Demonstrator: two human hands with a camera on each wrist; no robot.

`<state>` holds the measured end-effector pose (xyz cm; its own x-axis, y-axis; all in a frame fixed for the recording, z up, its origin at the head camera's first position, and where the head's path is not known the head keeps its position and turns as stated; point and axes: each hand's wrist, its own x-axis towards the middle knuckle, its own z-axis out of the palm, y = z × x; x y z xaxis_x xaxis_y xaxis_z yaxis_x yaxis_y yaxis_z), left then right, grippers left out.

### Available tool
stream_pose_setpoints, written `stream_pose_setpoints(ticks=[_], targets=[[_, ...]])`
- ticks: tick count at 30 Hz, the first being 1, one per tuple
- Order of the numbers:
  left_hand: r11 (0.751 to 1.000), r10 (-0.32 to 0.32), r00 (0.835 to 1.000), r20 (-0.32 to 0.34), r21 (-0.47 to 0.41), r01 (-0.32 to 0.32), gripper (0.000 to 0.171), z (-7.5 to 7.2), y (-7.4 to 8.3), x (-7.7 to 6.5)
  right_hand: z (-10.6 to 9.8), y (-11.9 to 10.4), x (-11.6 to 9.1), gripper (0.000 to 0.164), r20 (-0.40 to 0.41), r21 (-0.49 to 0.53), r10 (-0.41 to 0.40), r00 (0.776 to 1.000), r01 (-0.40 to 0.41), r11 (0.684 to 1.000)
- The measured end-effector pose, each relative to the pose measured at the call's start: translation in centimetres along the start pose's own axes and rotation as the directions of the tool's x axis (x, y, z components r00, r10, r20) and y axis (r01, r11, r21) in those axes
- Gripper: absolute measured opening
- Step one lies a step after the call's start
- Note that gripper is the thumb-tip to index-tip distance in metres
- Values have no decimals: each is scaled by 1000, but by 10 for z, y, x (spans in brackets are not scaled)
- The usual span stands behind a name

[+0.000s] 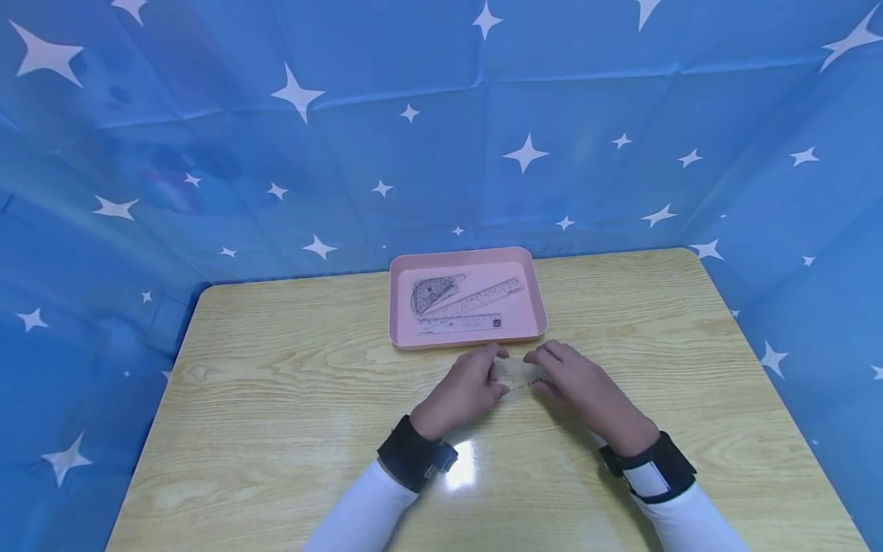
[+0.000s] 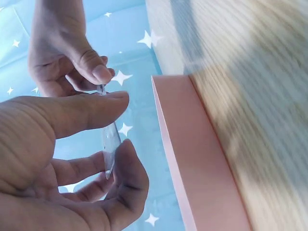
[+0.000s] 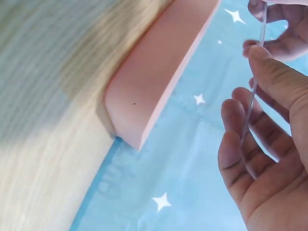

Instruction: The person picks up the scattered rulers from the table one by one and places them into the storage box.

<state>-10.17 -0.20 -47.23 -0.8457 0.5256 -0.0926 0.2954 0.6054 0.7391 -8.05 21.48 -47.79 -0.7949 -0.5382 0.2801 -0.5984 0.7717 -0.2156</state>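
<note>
Both hands hold one thin, clear, flat plastic piece (image 1: 513,371) between them, just in front of the pink tray (image 1: 469,344). My left hand (image 1: 471,385) pinches its left end between thumb and fingers; in the left wrist view the piece (image 2: 111,144) is seen nearly edge-on, with a pointed tip. The right hand (image 1: 581,389) grips the other end, and the right wrist view shows the edge of the piece (image 3: 250,106) running between thumb and curled fingers. Fingers hide much of its outline, so I cannot tell its exact kind.
Inside the tray lie a clear protractor (image 1: 429,293), a slanted clear ruler (image 1: 483,297) and a second ruler (image 1: 455,324) along the front. The tray stands at the back edge of the wooden table (image 1: 290,399). A blue star-patterned cloth (image 1: 414,169) hangs behind.
</note>
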Motion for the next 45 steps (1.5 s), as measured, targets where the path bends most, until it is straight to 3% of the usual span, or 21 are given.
stream_pose_setpoints(ticks=[7, 14, 21, 29, 38, 45], targets=[[995, 6, 997, -82, 101, 3, 67, -15, 15, -7, -15, 0, 16, 51, -74, -20, -10, 997, 9, 1000], [979, 50, 980, -191, 201, -11, 65, -23, 16, -5, -21, -2, 34, 43, -81, -34, -7, 997, 4, 999], [961, 127, 960, -248, 269, -57, 65, -35, 7, -2, -22, -2, 54, 42, -99, -37, -23, 995, 20, 999], [969, 79, 966, -245, 245, -18, 57, -55, -2, 5, -22, -2, 80, 36, -85, -113, -76, 993, 67, 991], [947, 78, 964, -256, 320, 9, 55, -73, -15, 17, -22, 1, 111, 34, -18, -137, -79, 997, 76, 988], [935, 55, 972, -229, 352, 31, 55, -87, -26, 29, -19, 9, 131, 27, 19, -144, -71, 997, 73, 987]])
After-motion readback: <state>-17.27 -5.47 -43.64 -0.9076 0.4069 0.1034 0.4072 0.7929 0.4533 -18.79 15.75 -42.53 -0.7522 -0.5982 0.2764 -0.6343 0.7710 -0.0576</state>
